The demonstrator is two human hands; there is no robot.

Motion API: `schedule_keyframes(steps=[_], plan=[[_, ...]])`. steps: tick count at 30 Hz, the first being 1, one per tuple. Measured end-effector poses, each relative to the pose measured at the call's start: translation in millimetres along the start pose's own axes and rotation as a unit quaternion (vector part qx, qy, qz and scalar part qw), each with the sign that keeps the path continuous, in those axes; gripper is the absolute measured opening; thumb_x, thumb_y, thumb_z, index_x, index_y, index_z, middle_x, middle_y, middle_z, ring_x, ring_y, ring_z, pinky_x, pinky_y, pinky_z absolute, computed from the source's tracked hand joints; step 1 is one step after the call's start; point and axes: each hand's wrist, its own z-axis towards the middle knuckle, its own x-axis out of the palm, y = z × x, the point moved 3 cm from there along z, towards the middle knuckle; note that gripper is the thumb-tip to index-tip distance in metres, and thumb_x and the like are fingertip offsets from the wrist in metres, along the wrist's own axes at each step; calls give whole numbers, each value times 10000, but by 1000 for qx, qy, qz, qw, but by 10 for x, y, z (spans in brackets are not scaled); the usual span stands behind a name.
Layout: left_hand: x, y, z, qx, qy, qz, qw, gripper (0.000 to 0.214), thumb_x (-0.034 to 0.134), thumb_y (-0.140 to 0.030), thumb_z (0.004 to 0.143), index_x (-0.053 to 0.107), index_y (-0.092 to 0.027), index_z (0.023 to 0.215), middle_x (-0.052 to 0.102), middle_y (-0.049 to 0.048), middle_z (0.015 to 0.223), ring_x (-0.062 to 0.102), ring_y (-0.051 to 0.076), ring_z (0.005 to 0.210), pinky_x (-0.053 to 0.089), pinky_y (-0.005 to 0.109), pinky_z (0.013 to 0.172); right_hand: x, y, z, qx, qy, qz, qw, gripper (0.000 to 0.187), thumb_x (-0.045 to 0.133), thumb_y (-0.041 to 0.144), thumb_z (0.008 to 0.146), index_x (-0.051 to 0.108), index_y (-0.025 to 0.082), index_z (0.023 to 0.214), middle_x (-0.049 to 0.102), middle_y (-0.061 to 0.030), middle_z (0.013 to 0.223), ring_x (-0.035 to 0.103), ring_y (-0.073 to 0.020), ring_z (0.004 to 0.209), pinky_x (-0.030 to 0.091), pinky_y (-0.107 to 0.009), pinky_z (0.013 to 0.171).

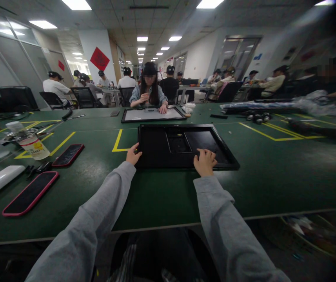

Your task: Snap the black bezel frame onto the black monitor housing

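A black monitor casing (156, 147) lies flat on the green table in front of me, its raised rim up and a rectangular recess near its middle. My left hand (133, 154) is at the front left corner, closed around the casing's edge with the thumb on the inner side. My right hand (205, 161) reaches over the front rim, right of the recess. Its bent fingers are apart and rest on or just above the casing; contact under them is hidden.
On the left are two phones (31, 194) (68, 155), a white device (0, 182) and a bottle (32, 143). Across the table, a person (148, 94) has a hand on a framed panel (153, 114). Plastic-wrapped items (256, 106) and dark tools (258, 117) lie at right.
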Motion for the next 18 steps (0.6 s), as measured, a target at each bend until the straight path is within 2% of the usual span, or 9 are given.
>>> schedule_keyframes(steps=[5, 7, 10, 12, 15, 18], plan=[[-148, -13, -95, 11, -4, 24, 1000, 686, 673, -99, 701, 523, -167, 1367, 530, 142, 1407, 473, 284, 1326, 438, 441, 1078, -68, 29, -26, -10, -45, -24, 999, 377, 412, 205, 863, 575, 179, 1202, 484, -180, 1272, 324, -334, 1238, 289, -558, 951], [-294, -27, -136, 6, -10, 30, 999, 697, 674, -107, 698, 512, -167, 1373, 533, 146, 1402, 474, 281, 1326, 447, 439, 1070, -124, 52, -44, -14, -79, -45, 996, 370, 398, 191, 868, 579, 174, 1191, 488, -181, 1272, 327, -331, 1238, 264, -567, 960], [-635, -2, -189, -11, -30, 29, 999, 706, 666, -119, 695, 492, -149, 1379, 524, 156, 1410, 477, 268, 1326, 455, 426, 1063, -174, 73, -59, -15, -107, -64, 992, 377, 384, 193, 878, 580, 161, 1199, 487, -191, 1289, 335, -343, 1241, 257, -581, 964], [-929, 47, -232, -16, -53, 17, 998, 706, 672, -133, 680, 497, -119, 1364, 530, 169, 1400, 479, 263, 1325, 453, 407, 1067, -163, 74, -60, -12, -93, -62, 994, 399, 386, 206, 885, 572, 153, 1234, 490, -202, 1302, 350, -357, 1240, 274, -595, 963], [-1359, 151, -325, -44, -71, 7, 996, 743, 734, -225, 647, 510, -122, 1347, 560, 174, 1366, 497, 275, 1307, 450, 432, 1067, -91, 84, -54, -26, -32, -44, 998, 449, 404, 251, 896, 539, 153, 1313, 467, -214, 1360, 372, -379, 1248, 337, -598, 944], [-1646, 216, -437, -61, -97, 29, 993, 736, 756, -325, 640, 544, -133, 1319, 606, 168, 1311, 536, 282, 1268, 450, 457, 1062, -34, 96, -41, -42, 11, -24, 999, 505, 412, 290, 903, 483, 152, 1384, 441, -214, 1404, 398, -383, 1263, 390, -575, 940]])
